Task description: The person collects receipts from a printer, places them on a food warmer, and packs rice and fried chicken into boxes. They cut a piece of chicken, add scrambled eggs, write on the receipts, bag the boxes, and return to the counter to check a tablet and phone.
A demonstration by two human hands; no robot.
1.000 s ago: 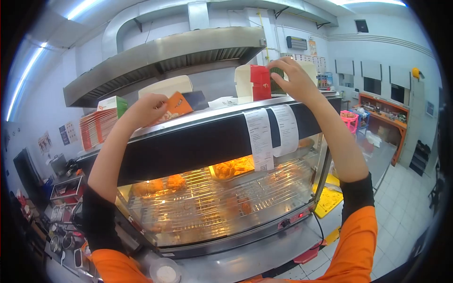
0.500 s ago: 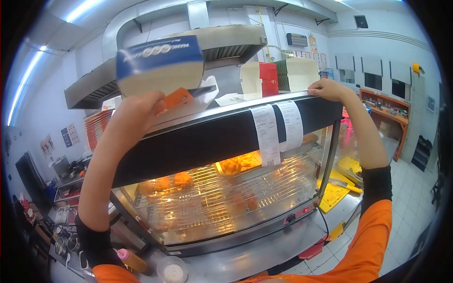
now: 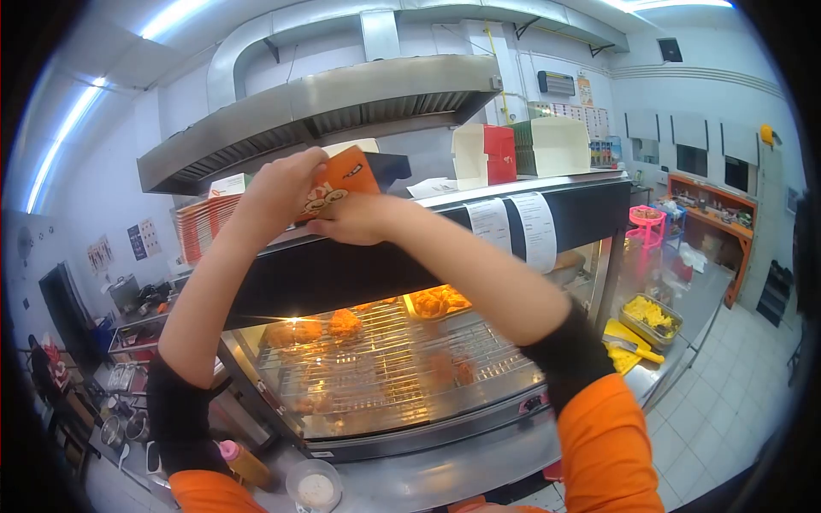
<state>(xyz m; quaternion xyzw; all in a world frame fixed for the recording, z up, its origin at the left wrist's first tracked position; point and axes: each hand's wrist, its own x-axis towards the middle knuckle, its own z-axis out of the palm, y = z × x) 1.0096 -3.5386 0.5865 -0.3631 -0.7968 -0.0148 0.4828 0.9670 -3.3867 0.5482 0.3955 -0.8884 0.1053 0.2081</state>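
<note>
Both the left hand (image 3: 272,195) and the right hand (image 3: 355,221) grasp the orange carton (image 3: 342,178) between them, above the warmer's top (image 3: 530,182)

Commercial fast-food kitchen, fried chicken counter. Evidence: glass-fronted heated display cabinet with wire racks (image 3: 402,368) holding golden fried chicken pieces (image 3: 346,323); big stainless steel extraction hood (image 3: 325,103) overhead; white printed paper order slips (image 3: 537,229) stuck to the cabinet's black top band. Takeaway packaging on the cabinet top: orange printed cardboard food box (image 3: 342,178), red and white folded carton (image 3: 483,156), stack of flat orange-and-white cartons (image 3: 201,227). Stainless steel counter (image 3: 479,466), steel tray of yellow food (image 3: 652,315), white tiled floor (image 3: 727,419).
</note>
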